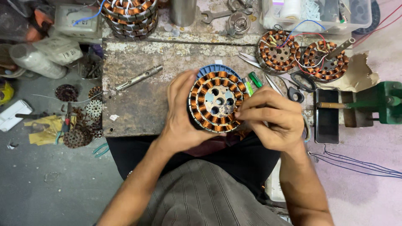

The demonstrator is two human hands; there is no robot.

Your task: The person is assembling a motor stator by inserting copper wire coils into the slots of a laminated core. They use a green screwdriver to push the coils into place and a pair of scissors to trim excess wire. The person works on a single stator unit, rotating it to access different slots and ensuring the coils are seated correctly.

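Note:
A round fan-motor stator [216, 101] with copper coils around a grey hub with holes sits on a blue ribbed disc [218, 69] on the worn board. My left hand [178, 113] cups its left rim, thumb up along the edge. My right hand [274, 117] pinches at the coils on its right rim with the fingertips. Whether a wire is between those fingers cannot be made out.
Two more wound stators [277, 51] [325, 60] with coloured leads lie at upper right, a stack of stators [130, 14] at top. A metal shaft [139, 78], scissors [295, 86], a green lighter [256, 79], a dark phone [327, 116] and a green vise [383, 102] surround the board [134, 104].

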